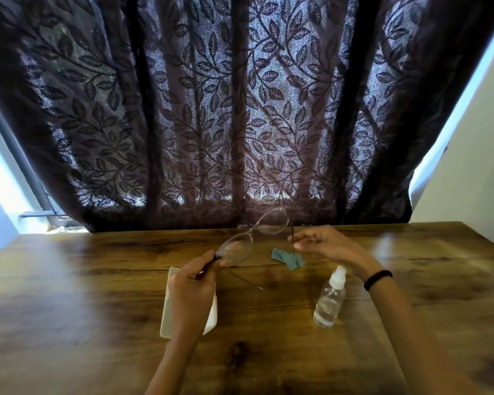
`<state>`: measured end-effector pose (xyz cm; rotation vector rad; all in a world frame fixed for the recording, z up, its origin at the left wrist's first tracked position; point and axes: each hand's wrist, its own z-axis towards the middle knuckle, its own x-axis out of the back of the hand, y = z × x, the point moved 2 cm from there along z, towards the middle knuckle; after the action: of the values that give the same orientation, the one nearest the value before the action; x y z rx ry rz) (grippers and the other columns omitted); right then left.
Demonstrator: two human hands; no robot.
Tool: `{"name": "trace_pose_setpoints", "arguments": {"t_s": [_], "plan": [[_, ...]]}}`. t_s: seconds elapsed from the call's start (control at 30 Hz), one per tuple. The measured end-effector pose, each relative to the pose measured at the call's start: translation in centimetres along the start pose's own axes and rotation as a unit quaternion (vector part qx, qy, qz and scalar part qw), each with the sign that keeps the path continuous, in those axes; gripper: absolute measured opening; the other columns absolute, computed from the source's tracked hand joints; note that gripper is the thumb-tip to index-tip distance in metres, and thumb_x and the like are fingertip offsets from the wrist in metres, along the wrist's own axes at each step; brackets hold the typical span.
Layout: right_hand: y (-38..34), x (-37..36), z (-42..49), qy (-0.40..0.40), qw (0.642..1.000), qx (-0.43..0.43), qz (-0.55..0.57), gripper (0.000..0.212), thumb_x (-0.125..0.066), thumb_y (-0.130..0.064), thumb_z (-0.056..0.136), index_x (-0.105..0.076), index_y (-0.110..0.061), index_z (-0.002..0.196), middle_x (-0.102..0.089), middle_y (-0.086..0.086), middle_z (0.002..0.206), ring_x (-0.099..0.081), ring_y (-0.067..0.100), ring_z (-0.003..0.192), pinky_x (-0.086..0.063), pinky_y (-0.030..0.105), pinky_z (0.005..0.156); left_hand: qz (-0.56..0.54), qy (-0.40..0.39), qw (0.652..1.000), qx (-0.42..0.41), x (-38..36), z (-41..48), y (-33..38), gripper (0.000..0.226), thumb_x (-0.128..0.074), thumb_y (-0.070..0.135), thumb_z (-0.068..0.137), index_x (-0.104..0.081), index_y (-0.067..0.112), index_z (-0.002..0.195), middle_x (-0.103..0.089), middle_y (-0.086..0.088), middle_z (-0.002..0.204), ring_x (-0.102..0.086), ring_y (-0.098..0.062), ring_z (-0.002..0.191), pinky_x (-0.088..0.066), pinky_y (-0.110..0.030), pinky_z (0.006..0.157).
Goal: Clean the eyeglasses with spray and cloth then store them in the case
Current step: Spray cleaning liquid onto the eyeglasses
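Note:
Clear-framed eyeglasses [254, 233] are held up above the wooden table [69, 280], tilted with the right lens higher. My left hand [193, 283] pinches the left hinge and temple. My right hand [328, 246] grips the thin right temple arm between fingertips. A small teal cloth [283, 256] lies crumpled on the table below the glasses. A clear spray bottle [330, 299] with a white nozzle stands to the right of centre, under my right wrist. A white case [169, 309] lies flat beneath my left hand, largely covered by it.
A dark leaf-patterned curtain [240, 109] hangs right behind the table's far edge. A pale wall [468, 166] rises at the right. A bright window strip [0, 172] shows at the left. A black band circles my right wrist [378, 279].

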<state>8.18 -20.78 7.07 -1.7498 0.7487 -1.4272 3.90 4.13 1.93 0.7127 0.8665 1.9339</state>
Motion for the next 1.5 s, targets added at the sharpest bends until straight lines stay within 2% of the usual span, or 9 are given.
{"name": "trace_pose_setpoints", "arguments": {"t_s": [0.23, 0.4, 0.5, 0.6, 0.77, 1.07, 1.2, 1.33, 1.5], "plan": [[-1.2, 0.2, 0.7, 0.124, 0.990, 0.070, -0.016, 0.015, -0.067, -0.007, 0.080, -0.068, -0.021, 0.073, -0.070, 0.004, 0.077, -0.064, 0.018, 0.081, -0.050, 0.035, 0.084, -0.009, -0.050, 0.997, 0.063, 0.5, 0.7, -1.2, 0.024, -0.069, 0.003, 0.075, -0.071, 0.020, 0.092, -0.069, 0.021, 0.070, -0.064, -0.004, 0.068, -0.046, -0.009, 0.060], [-3.8, 0.5, 1.0, 0.223, 0.961, 0.117, -0.115, 0.008, -0.065, -0.011, 0.082, -0.072, -0.012, 0.085, -0.071, 0.005, 0.087, -0.063, 0.016, 0.083, -0.050, 0.032, 0.078, 0.119, -0.090, 0.988, 0.039, 1.4, 2.6, -2.3, 0.027, -0.058, -0.004, 0.084, -0.067, 0.009, 0.105, -0.072, -0.007, 0.096, -0.063, -0.010, 0.081, -0.041, -0.006, 0.065], [-5.2, -0.5, 1.0, 0.226, 0.946, 0.156, -0.170, 0.010, -0.064, -0.013, 0.084, -0.072, -0.014, 0.087, -0.071, 0.003, 0.093, -0.061, 0.014, 0.082, -0.050, 0.031, 0.078, 0.122, -0.062, 0.987, -0.084, 1.2, 4.3, 0.7, 0.024, -0.061, -0.003, 0.083, -0.068, 0.006, 0.104, -0.070, -0.005, 0.098, -0.064, -0.012, 0.087, -0.044, -0.006, 0.076], [-6.0, -1.6, 1.0, 0.220, 0.939, 0.169, -0.203, 0.011, -0.061, -0.014, 0.085, -0.072, -0.014, 0.089, -0.070, 0.001, 0.096, -0.058, 0.012, 0.080, -0.051, 0.031, 0.077, 0.171, -0.136, 0.962, -0.164, -0.5, 5.1, 3.3, 0.027, -0.065, 0.000, 0.080, -0.067, 0.008, 0.106, -0.069, -0.005, 0.105, -0.062, -0.016, 0.096, -0.045, -0.016, 0.082], [-6.6, -2.4, 0.5, 0.234, 0.922, 0.197, -0.237, 0.011, -0.061, -0.015, 0.086, -0.071, -0.014, 0.090, -0.068, -0.002, 0.093, -0.053, 0.007, 0.077, -0.047, 0.025, 0.071, 0.226, -0.187, 0.941, -0.169, -2.4, 5.5, 3.8, 0.023, -0.066, 0.010, 0.080, -0.068, 0.012, 0.104, -0.067, -0.006, 0.093, -0.062, -0.024, 0.085, -0.054, -0.039, 0.066], [-6.3, -2.2, -0.4, 0.231, 0.916, 0.228, -0.236, 0.008, -0.062, -0.016, 0.084, -0.070, -0.017, 0.082, -0.057, -0.011, 0.078, -0.053, 0.009, 0.070, -0.047, 0.030, 0.064, 0.201, -0.218, 0.945, -0.138, -2.7, 4.7, 2.2, 0.015, -0.063, 0.019, 0.081, -0.072, 0.015, 0.094, -0.069, -0.004, 0.086, -0.063, -0.021, 0.077, -0.053, -0.039, 0.065], [-6.0, -2.0, -1.1, 0.222, 0.923, 0.227, -0.219, 0.013, -0.062, -0.027, 0.084, -0.069, -0.020, 0.092, -0.068, -0.004, 0.088, -0.061, 0.011, 0.080, -0.053, 0.032, 0.072, 0.193, -0.193, 0.951, -0.145, -2.6, 4.5, 1.4, 0.022, -0.055, 0.026, 0.080, -0.072, 0.014, 0.088, -0.071, -0.002, 0.082, -0.065, -0.019, 0.074, -0.054, -0.036, 0.061], [-4.3, -1.1, -3.1, 0.274, 0.926, 0.205, -0.160, 0.029, -0.066, -0.032, 0.079, -0.065, -0.019, 0.105, -0.067, -0.002, 0.097, -0.062, 0.012, 0.090, -0.054, 0.033, 0.080, 0.164, -0.135, 0.968, -0.131, -1.8, 4.7, 0.5, 0.011, -0.072, 0.011, 0.075, -0.073, 0.011, 0.086, -0.073, -0.003, 0.075, -0.066, -0.015, 0.066, -0.055, -0.031, 0.059], [0.8, -2.3, -6.2, 0.321, 0.926, 0.167, -0.113, 0.055, -0.044, -0.057, 0.083, -0.041, -0.031, 0.132, -0.052, -0.009, 0.109, -0.056, 0.014, 0.097, -0.050, 0.030, 0.080, 0.129, -0.087, 0.986, -0.064, -0.9, 5.0, -1.1, 0.009, -0.075, 0.012, 0.073, -0.073, 0.012, 0.081, -0.071, 0.002, 0.068, -0.062, -0.010, 0.055, -0.053, -0.035, 0.051]]}}
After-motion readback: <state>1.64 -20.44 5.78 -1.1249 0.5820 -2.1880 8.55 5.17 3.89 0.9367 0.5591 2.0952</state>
